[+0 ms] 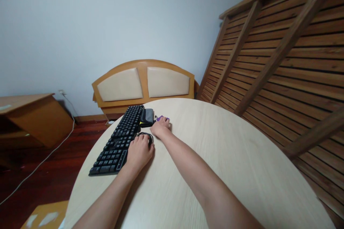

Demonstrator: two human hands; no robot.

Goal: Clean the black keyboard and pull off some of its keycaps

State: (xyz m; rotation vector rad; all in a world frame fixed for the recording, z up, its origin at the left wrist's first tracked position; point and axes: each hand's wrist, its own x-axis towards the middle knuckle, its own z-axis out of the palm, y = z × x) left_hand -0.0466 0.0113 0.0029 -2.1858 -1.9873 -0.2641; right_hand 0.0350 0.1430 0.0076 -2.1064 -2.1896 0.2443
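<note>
My left hand (139, 152) rests on the table beside the keyboard, its fingers curled over a black coiled cable (146, 135). Whether anything else lies under those fingers is hidden. A black keyboard (118, 139) lies lengthwise to the left of both hands. Farther forward, my right hand (161, 128) is closed at a small purple item (159, 117), whose kind I cannot make out because the fingers cover most of it. Just left of that hand sits a grey and black pouch-like item (147, 115) with a yellow patch, close against the keyboard.
The round pale wooden table (215, 143) fills the foreground. Behind it stands a headboard (144, 82) with cream panels. Wooden slats (268, 75) lean along the right. At left are a desk (40, 114), a white cable (48, 159) and a cardboard box (45, 214).
</note>
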